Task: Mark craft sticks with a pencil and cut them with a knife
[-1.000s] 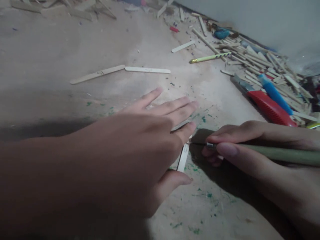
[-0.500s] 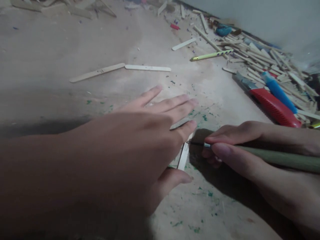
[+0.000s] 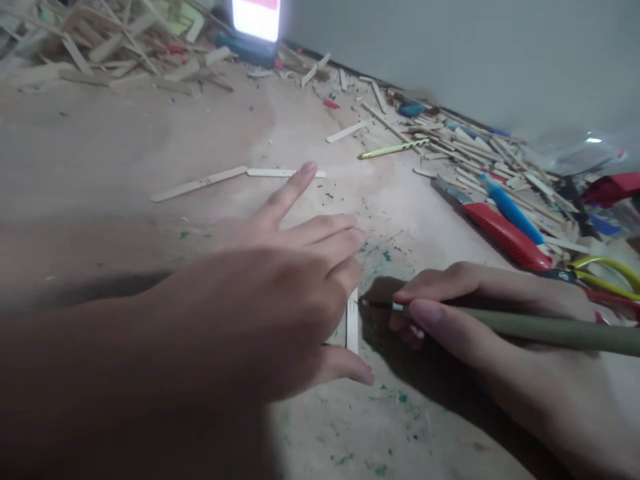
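Left hand (image 3: 280, 313): palm down, fingers and thumb spread apart, laid over the stick rather than closed around it. Right hand (image 3: 490, 333): closed on the tool (image 3: 540, 329), thumb and fingers pinching it near its metal collar, with the green shaft running back across the hand. The stick (image 3: 353, 327) lies on the table between the hands, its far part hidden under the left fingers, its bare part running toward the left thumb. The tool's thin dark tip is at the stick's right edge, near a small mark; whether it touches cannot be told.

Surface and room: a pale table (image 3: 110, 147) meets a grey wall (image 3: 425, 53). Two heaps of wood, left (image 3: 100, 53) and right (image 3: 500, 153), line the far side; a glowing panel (image 3: 256, 20) stands beside the left heap. Along the right heap lie a red cutter (image 3: 505, 233), a blue tube (image 3: 515, 210) and a pencil (image 3: 393, 149). Beyond the left hand, two marked slats (image 3: 200, 185) meet end to end. Green flecks (image 3: 400, 397) dot the near surface.
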Action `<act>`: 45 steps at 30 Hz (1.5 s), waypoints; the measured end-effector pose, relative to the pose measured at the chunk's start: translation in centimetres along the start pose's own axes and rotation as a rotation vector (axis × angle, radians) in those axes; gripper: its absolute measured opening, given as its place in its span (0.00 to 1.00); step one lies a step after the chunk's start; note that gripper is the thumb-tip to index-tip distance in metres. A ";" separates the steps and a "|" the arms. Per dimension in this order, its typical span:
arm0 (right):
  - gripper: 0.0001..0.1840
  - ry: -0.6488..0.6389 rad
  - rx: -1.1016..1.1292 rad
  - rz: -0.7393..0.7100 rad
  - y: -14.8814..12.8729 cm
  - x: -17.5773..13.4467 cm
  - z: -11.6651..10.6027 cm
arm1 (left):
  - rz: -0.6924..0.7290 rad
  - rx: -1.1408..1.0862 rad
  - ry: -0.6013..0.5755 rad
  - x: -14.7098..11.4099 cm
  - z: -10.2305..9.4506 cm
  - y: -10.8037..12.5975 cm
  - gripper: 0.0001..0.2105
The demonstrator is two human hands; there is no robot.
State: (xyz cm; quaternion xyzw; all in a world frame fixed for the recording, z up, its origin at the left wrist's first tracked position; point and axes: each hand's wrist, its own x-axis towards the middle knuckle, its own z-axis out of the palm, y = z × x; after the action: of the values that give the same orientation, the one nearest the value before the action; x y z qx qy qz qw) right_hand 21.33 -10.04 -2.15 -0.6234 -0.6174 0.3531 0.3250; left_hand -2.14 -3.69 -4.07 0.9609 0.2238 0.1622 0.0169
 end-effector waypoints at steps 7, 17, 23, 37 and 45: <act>0.13 0.026 0.067 0.100 -0.4 0.1 0.5 | 0.073 -0.098 0.135 -0.6 0.1 -1.3 0.12; 0.12 0.165 0.072 0.069 -0.4 -0.4 0.8 | 0.046 -0.315 0.068 -0.6 -0.6 -1.0 0.15; 0.10 0.185 -0.015 0.086 -0.3 -0.6 0.5 | -0.147 -0.431 0.127 -0.4 -1.1 -1.2 0.10; 0.05 -0.124 -0.007 0.009 0.8 0.7 -1.4 | -0.029 -0.142 -0.049 -0.4 0.4 -1.1 0.29; 0.07 -0.115 0.030 0.072 0.1 0.9 -1.2 | -0.072 -0.179 -0.109 -0.4 0.3 -1.0 0.33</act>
State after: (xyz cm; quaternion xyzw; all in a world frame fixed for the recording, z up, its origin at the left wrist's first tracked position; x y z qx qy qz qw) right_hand 22.38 -9.15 -1.67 -0.6187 -0.6069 0.4091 0.2854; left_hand -2.77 -2.98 -4.55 0.9542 0.2416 0.1284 0.1207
